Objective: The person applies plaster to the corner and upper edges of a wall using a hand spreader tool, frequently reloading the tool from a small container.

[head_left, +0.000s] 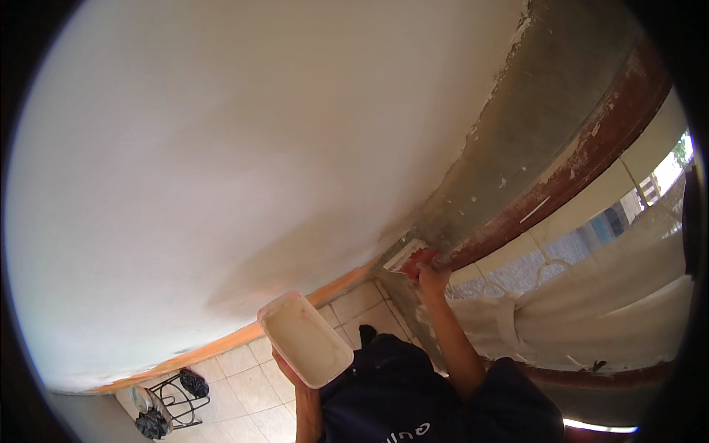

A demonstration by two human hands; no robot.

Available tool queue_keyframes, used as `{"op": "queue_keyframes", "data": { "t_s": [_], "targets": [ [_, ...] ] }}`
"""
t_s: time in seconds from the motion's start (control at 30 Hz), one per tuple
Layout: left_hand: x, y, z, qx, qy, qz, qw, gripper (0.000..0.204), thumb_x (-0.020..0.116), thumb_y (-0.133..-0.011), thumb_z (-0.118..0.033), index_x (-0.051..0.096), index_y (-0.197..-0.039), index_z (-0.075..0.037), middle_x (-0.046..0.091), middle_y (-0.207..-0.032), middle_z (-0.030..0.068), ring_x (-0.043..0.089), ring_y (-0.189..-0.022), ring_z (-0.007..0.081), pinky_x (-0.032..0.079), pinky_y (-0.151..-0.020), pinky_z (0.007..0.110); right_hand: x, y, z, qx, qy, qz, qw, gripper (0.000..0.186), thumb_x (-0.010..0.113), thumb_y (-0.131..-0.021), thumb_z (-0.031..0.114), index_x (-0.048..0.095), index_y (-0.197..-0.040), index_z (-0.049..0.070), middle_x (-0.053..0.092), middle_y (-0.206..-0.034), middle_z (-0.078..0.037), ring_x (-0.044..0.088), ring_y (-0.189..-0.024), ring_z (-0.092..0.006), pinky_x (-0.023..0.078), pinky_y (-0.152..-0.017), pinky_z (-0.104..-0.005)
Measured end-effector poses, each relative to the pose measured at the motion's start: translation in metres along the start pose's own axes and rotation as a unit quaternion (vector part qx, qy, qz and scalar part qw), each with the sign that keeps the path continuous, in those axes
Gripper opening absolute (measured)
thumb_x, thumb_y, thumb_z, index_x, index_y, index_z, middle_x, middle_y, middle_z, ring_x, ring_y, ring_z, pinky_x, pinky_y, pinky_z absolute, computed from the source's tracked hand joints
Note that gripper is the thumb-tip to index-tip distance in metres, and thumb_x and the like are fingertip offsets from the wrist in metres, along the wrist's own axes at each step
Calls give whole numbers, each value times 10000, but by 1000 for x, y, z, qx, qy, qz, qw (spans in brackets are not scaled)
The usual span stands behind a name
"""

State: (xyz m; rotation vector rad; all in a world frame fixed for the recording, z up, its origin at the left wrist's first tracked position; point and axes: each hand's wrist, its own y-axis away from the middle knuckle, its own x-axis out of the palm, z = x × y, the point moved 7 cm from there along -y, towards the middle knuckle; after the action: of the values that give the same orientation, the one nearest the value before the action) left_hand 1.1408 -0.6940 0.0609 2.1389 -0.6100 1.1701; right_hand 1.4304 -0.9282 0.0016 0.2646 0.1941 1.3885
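Note:
My left hand (288,367) holds a pale rectangular tub (303,336) with creamy white material inside, tilted along my front. My right hand (432,275) grips a wide flat trowel (413,258) with red on it, its pale blade at the grey rough strip (517,148) beside the large white wall (185,162). Whether the blade touches that surface I cannot tell. The grey strip has ragged, chipped edges and borders a flaking reddish-brown frame (554,166).
Tiled floor (247,384) runs below the wall's orange base strip (340,284). A black metal stand (188,410) with dark bags (151,423) stands at lower left. A window with a grille and a tied beige curtain (561,325) is at right.

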Motion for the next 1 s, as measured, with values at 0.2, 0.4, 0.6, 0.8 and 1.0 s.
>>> {"op": "queue_keyframes", "data": {
  "t_s": [0.2,0.4,0.6,0.8,1.0],
  "targets": [
    [-24,-2,-4,43,-47,23,998,387,398,-968,-373,526,-1172,-71,601,-1118,64,577,-1019,189,498,-885,327,24,-54,-54,102,91,26,990,288,618,-822,229,623,-826,-59,648,-728,-81,614,-592,-163,483,-505,-294],
    [-18,1,-6,12,-17,32,999,397,397,-968,-379,521,-1185,-71,594,-1136,69,572,-1032,191,495,-896,332,32,-62,-63,146,131,-8,980,286,596,-854,221,618,-904,-60,663,-798,-73,628,-669,-145,474,-525,-300],
    [-24,1,-11,19,-33,42,998,433,395,-963,-400,496,-1238,-80,572,-1186,74,556,-1072,214,481,-921,363,54,-31,-7,56,-21,7,998,150,579,-859,110,607,-795,-22,650,-731,-75,621,-672,-155,478,-585,-302],
    [-7,0,-7,11,-16,-22,1000,386,326,-995,-387,494,-1183,-95,585,-1077,43,604,-936,168,545,-781,320,68,-25,63,8,-59,64,996,194,633,-825,61,599,-999,-18,615,-877,-67,615,-732,-162,528,-607,-285],
    [-27,-3,6,-39,15,33,999,437,369,-968,-409,494,-1236,-88,570,-1190,69,557,-1073,215,474,-927,371,53,44,193,-84,-115,104,984,185,628,-821,62,615,-987,-18,624,-862,-52,612,-709,-148,527,-621,-289]
  ]
}}
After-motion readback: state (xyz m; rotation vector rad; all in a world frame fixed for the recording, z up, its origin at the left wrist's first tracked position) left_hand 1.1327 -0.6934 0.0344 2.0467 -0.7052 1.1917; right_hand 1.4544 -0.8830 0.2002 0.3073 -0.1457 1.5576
